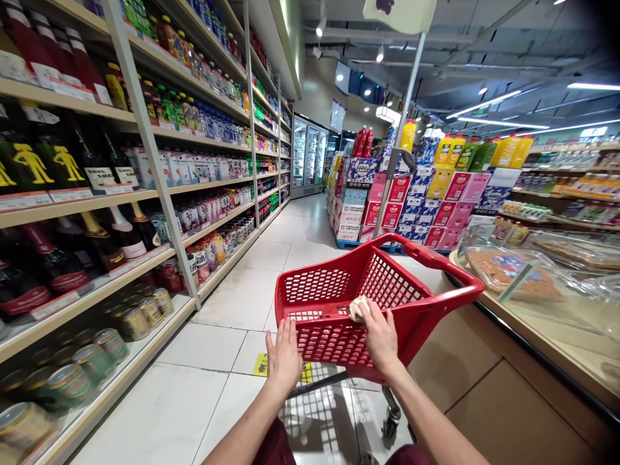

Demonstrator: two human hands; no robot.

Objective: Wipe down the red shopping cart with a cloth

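A red plastic shopping cart (320,342) stands sideways in front of me, its handle to the right and its basket holding nothing that I can see. My left hand (285,356) rests on the near rim toward the cart's left end, fingers stretched out and the thumb apart. Farther right along the same rim, my right hand (380,332) grips a crumpled whitish cloth (359,309), which touches the rim. Part of the cloth is covered by the fingers. Below the basket, a caster wheel (390,423) shows.
Drink shelves (213,181) line the left side. On the right runs a display counter (523,349) with packaged food in clear trays (508,274). Stacked drink cartons (416,200) stand behind the cart, near a metal pole (409,97). A yellow floor sticker (260,365) lies under the cart.
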